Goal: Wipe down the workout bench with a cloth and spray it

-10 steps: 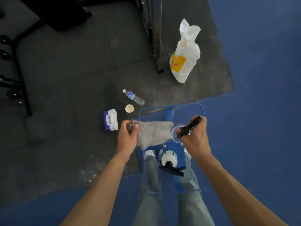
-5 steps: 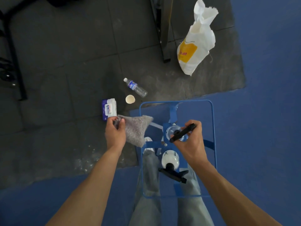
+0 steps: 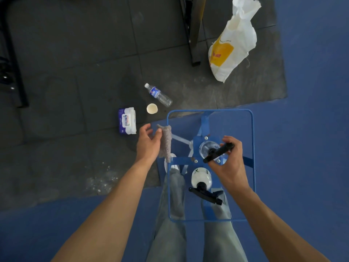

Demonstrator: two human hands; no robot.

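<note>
My left hand (image 3: pixel 149 143) pinches a grey cloth (image 3: pixel 166 142) that hangs down, folded narrow, beside the left edge of a blue wire-frame stand (image 3: pixel 252 148). My right hand (image 3: pixel 229 163) grips the black trigger head of a clear spray bottle (image 3: pixel 207 149) that sits upright in the stand's middle. A second spray bottle (image 3: pixel 201 177), white with a black trigger, stands just nearer to me in the same stand. No workout bench pad is in view.
On the dark mat lie a wet-wipes pack (image 3: pixel 127 121), a paper cup (image 3: pixel 152 108) and a water bottle (image 3: pixel 158 95). A white-and-yellow plastic bag (image 3: pixel 232 48) sits at the upper right. A metal post (image 3: pixel 192 31) rises at the top centre; a dark rack frame (image 3: pixel 13 72) runs along the left. My legs (image 3: pixel 173 205) stand under the stand.
The cloth, spread wide in my left hand a second ago, now hangs folded and narrow with my fingers looser on it. The view has dropped closer. My right hand stays on the trigger head.
</note>
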